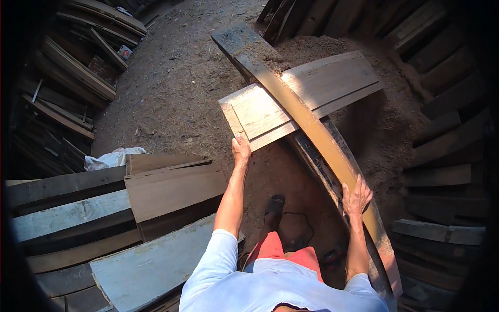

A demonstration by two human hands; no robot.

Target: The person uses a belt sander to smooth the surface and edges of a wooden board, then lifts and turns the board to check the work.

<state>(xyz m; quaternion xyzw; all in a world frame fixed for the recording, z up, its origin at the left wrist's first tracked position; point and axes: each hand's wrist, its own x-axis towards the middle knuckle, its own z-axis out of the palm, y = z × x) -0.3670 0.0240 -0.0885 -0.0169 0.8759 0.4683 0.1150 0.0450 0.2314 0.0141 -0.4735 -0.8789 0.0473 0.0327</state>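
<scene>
Pinching the panel [255,112] is the left hand [240,151], right hand [357,198] spread on the bar [316,131], small packet [125,52] unreadable.

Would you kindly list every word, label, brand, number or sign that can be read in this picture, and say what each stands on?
None can be read.
Small red and white item at upper left, among the boards: any marking is too small and blurred.
White plastic bag: no readable marking.
Wooden panel at the left hand: no lettering visible.
</scene>
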